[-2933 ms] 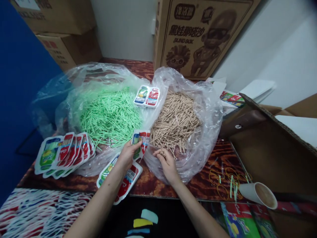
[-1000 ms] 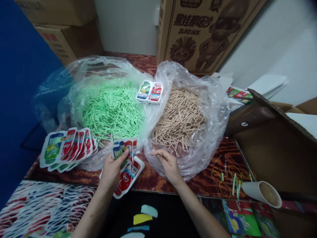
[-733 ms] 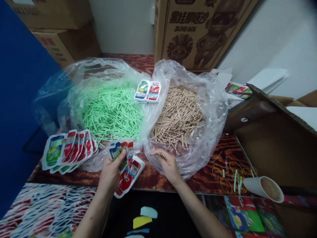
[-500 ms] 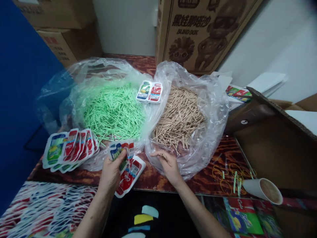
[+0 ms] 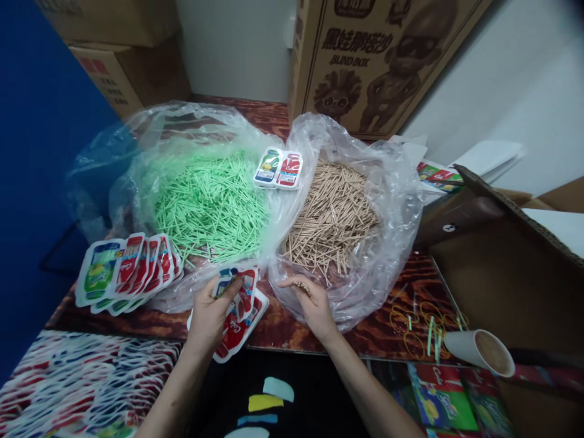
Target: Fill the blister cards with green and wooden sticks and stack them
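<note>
- Our L hand (image 5: 214, 310) gripped the pack (image 5: 247, 291) btwn thumb & fingers, just above the desk (image 5: 287, 334), nr its front edge; our R hand (image 5: 314, 307) was curled round some sticks (image 5: 301, 286), tips showing.
- Main risk, we judged: sticks slipping from R hand, b/c they were thin & the hold looked loose; they cd scatter on the desk or drop into the tan heap (image 5: 331, 219).
- 2nd risk: a mix-up. The green heap (image 5: 212, 210) sat beside the tan one, w/ only clear bags (image 5: 396, 201) btwn; a stray cd cross over.
- 3rd: too hard a thumb press cd crease the pack, prob. thin plastic.
- 4th: the big pack (image 5: 235, 337) lay under L hand, overhanging the desk edge; a forearm bump cd tip it off.
- Looks: pack was small, tilted, red on our R, blue/green on our L, pale rim, halves apparently angled; thumb & blur hid the rest.
- Sticks were tan, tips bunched; cdn't count them.
</note>
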Tool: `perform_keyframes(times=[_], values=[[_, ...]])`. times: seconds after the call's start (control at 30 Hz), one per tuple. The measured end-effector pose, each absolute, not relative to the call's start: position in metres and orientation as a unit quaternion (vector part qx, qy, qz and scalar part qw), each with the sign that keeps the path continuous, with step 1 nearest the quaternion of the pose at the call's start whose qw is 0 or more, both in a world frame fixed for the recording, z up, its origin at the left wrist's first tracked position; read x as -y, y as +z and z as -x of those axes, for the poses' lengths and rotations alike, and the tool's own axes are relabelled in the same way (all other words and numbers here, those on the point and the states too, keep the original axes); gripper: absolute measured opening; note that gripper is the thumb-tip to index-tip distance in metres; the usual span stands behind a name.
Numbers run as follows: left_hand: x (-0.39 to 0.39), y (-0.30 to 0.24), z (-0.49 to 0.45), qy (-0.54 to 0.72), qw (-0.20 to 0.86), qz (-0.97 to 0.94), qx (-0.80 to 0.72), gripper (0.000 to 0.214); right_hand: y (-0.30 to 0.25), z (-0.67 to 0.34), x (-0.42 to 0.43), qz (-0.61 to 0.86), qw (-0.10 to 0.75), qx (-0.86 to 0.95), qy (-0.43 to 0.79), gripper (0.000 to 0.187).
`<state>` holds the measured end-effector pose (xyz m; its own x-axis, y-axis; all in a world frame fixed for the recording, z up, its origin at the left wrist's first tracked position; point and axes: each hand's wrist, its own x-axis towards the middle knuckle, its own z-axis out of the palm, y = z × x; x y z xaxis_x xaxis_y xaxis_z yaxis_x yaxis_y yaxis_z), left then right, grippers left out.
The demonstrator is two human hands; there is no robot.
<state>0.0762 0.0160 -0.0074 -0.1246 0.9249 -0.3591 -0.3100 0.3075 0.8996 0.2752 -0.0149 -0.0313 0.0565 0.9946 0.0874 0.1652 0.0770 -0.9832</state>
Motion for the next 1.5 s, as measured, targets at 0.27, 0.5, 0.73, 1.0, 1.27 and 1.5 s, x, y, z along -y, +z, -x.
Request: perform_keyframes(times=[0.27,0.5,0.73,1.0,1.27,1.5], values=[[-0.007,0.002,-0.098,0.454,0.606,-0.390,-0.524,0.016,0.002,-0.281,-0.007,0.504,0.576,0.390,0.513,0.017],[-0.005,0.006,-0.101,0.438,0.619,-0.406,-0.509,0.015,0.038,-0.292,-0.035,0.409,0.615,0.306,0.601,0.020],[-0.005,-0.006,-0.079,0.488,0.624,-0.303,-0.530,0.023,-0.006,-0.347,-0.024,0.624,0.443,0.479,0.430,0.018],[-0.001,-0.014,-0.088,0.468,0.667,-0.299,-0.497,0.024,-0.026,-0.305,-0.026,0.674,0.056,0.729,0.105,0.016],[0.000,-0.007,-0.080,0.466,0.613,-0.387,-0.508,0.019,-0.018,-0.313,-0.038,0.685,0.311,0.607,0.256,0.014],[0.001,-0.006,-0.090,0.443,0.631,-0.410,-0.488,0.014,0.035,-0.288,-0.040,0.363,0.532,0.222,0.732,0.024]])
